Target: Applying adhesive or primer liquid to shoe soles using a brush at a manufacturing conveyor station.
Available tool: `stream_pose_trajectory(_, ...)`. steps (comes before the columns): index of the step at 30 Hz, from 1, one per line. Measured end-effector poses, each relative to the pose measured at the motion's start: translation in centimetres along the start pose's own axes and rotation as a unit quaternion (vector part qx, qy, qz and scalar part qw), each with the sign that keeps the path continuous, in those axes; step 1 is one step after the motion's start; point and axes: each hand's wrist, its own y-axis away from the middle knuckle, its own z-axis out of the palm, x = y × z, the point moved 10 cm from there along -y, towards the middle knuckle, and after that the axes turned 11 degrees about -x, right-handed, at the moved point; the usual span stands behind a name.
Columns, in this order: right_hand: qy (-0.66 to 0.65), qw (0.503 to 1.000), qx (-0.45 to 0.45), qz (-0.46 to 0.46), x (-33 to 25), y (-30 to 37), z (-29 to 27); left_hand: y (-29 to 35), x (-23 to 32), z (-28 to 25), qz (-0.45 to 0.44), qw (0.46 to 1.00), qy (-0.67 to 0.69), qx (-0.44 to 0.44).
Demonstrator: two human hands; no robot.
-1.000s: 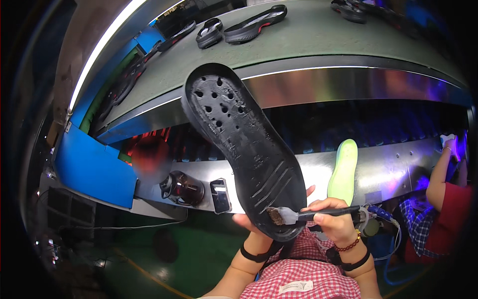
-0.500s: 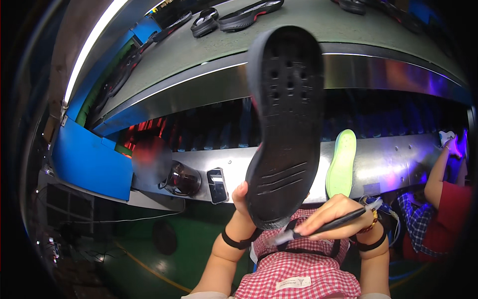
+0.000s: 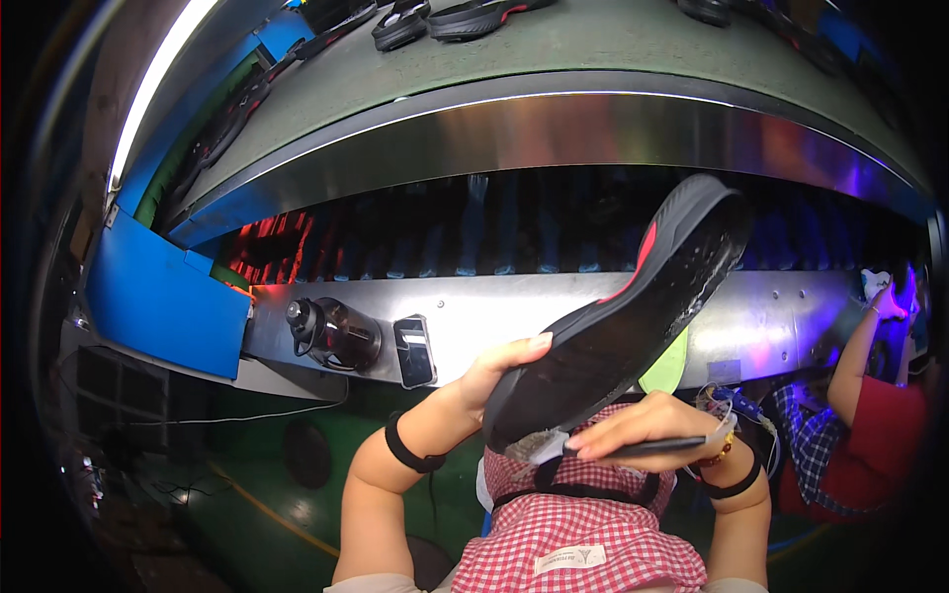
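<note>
Conveyor ran across the top, dark soles riding on its belt; steel housing curved below it, with a steel ledge under that. Blue panel sat at the ledge's left end.

Co-worker in a red top sat at the right edge, arm raised toward the ledge's right end.

Black shoe sole was held in the air in front of the ledge, tilted, toe up-right, heel down-left over the checked apron. Red insert showed along its upper edge. Toe area looked glossy, possibly wet coating — can't confirm.

Black bottle lay on its side on the ledge left of centre, a phone propped just beside it. A lime-green piece peeked out behind the sole.

Left hand was clamped on the sole's heel end, thumb over the upper edge. Right hand was closed around a dark-handled brush, bristles at the heel's lower edge, touching or nearly.

Handling judgement: sole likely light, rubbery, flexes along its length, stiffer at the heel. A one-handed heel grip worked because of the low weight. Best hold: side edges at heel or waist, staying off the glossy face. Not fragile; smearing the main risk.
</note>
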Motion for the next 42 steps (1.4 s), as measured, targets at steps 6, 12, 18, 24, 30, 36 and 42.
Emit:
stream_pose_trajectory(6, 0.044, 0.999, 0.001, 0.004, -1.0, 0.4, -1.6, 0.0, -0.6, 0.9, -0.066, 0.995, -0.067, 0.021)
stream_pose_trajectory(12, 0.196, 0.968, -0.137, 0.079, -1.2, 1.4, -0.1, 0.7, -1.4, 0.5, -0.139, 0.985, -0.094, 0.04)
stream_pose_trajectory(18, 0.24, 0.944, -0.162, 0.157, -0.5, 1.7, -0.7, 2.3, -2.0, -0.4, -0.218, 0.961, -0.158, 0.064)
stream_pose_trajectory(24, 0.212, 0.971, -0.07, 0.082, -2.4, 1.6, -3.1, 2.9, -1.6, -0.5, -0.199, 0.963, -0.168, 0.074)
stream_pose_trajectory(30, 0.268, 0.953, -0.109, 0.093, -3.0, 2.3, -3.2, 3.5, -0.9, 0.1, -0.18, 0.969, -0.132, 0.103)
stream_pose_trajectory(36, 0.29, 0.933, -0.129, 0.168, -1.2, 3.3, -4.0, 4.4, -0.7, -0.2, -0.232, 0.947, -0.192, 0.111)
stream_pose_trajectory(42, 0.216, 0.966, -0.035, 0.138, -1.7, 4.1, -6.6, 5.4, 0.3, -0.3, -0.197, 0.947, -0.232, 0.103)
